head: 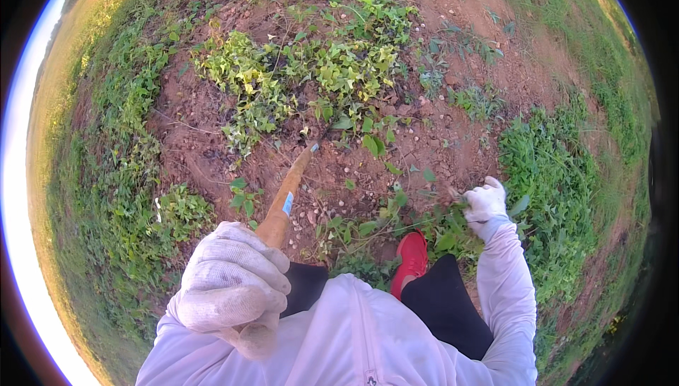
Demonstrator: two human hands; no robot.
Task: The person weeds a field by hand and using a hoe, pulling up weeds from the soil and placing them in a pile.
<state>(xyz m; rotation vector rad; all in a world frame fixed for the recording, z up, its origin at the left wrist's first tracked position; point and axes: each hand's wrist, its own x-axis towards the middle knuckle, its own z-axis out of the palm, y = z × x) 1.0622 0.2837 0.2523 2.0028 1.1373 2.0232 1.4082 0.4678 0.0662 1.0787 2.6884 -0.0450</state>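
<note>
My left hand (233, 285), in a soiled white knit glove, is closed around a long wooden tool handle (284, 200) with blue stickers on it. The handle slants away to the ground, where its dark far end is mostly hidden by soil and leaves. To the right, my right hand (485, 201), also gloved, has its fingers curled around green vine stems (451, 224). These leafy stems trail left across the soil in front of my red shoe (412, 259). Beyond the handle's far end lies a patch of yellow-green vines (355, 70).
Reddish soil (196, 158) with small stones spreads around the handle. A dense heap of green vines (551, 200) lies right of my right hand. More leafy growth (122, 190) runs along the left, with an open field beyond it.
</note>
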